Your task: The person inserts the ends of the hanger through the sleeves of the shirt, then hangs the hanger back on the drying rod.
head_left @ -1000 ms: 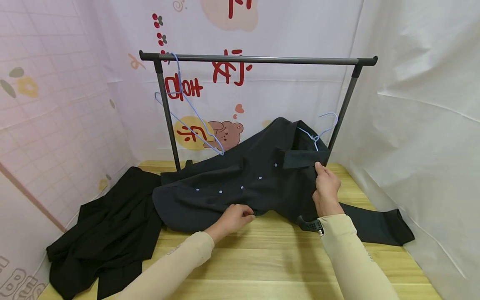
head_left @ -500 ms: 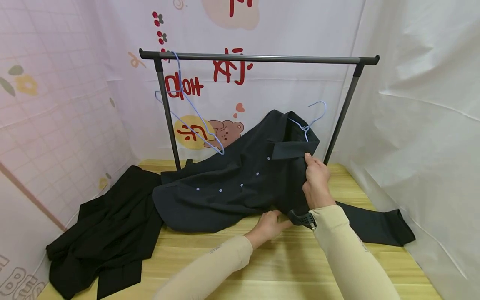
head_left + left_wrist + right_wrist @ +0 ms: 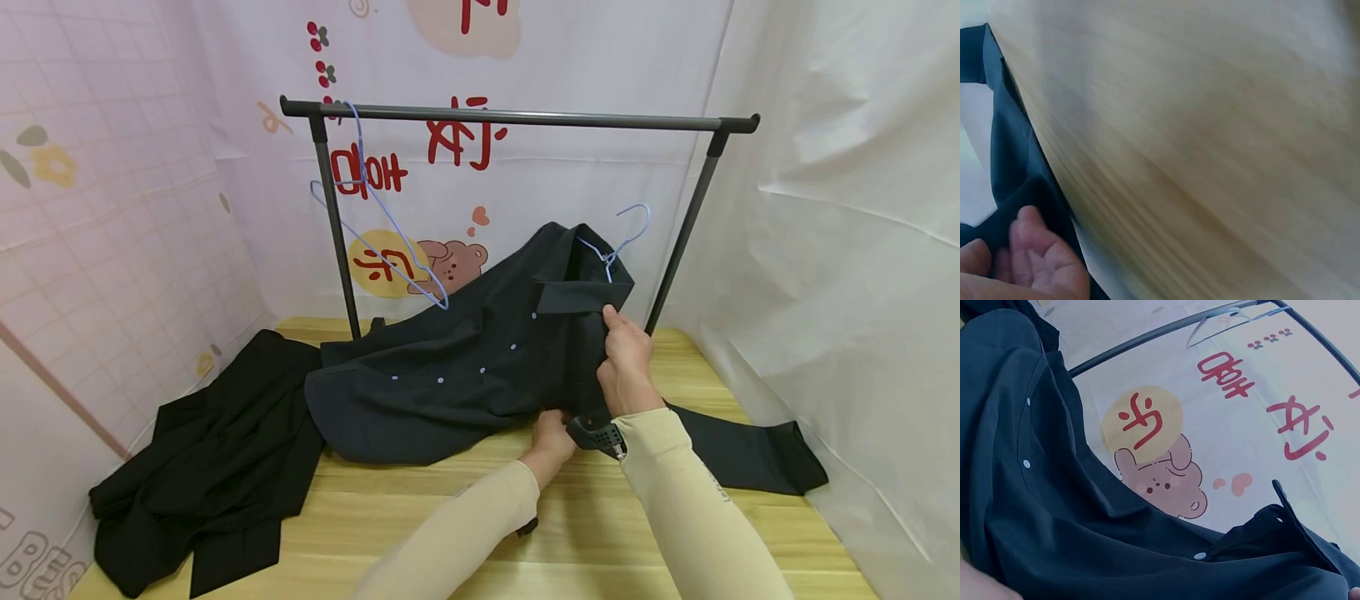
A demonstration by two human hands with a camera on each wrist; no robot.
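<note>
A dark button-up shirt (image 3: 465, 367) with pale buttons is spread at a slant across the table, its collar (image 3: 577, 297) raised at the right. Inside the neck sits a blue wire hanger (image 3: 633, 237), its hook sticking out above the collar. My right hand (image 3: 628, 358) pinches the shirt just below the collar, thumb in front. At the shirt's lower edge is my left hand (image 3: 552, 433), its fingertips hidden by cloth in the head view. The left wrist view shows that hand's fingers (image 3: 1047, 253) loosely bent against the dark fabric, with thumb and fingers apart.
A dark metal rack (image 3: 517, 117) stands behind the shirt, with another blue hanger (image 3: 405, 242) hooked on the left of its bar. A heap of black clothing (image 3: 217, 475) lies at the left. One shirt sleeve (image 3: 757, 454) stretches right along the wooden table (image 3: 600, 533).
My right hand has brought the collar and its hanger left and slightly up. My left hand has slid right along the shirt's lower edge, its fingers going in beneath the cloth.
</note>
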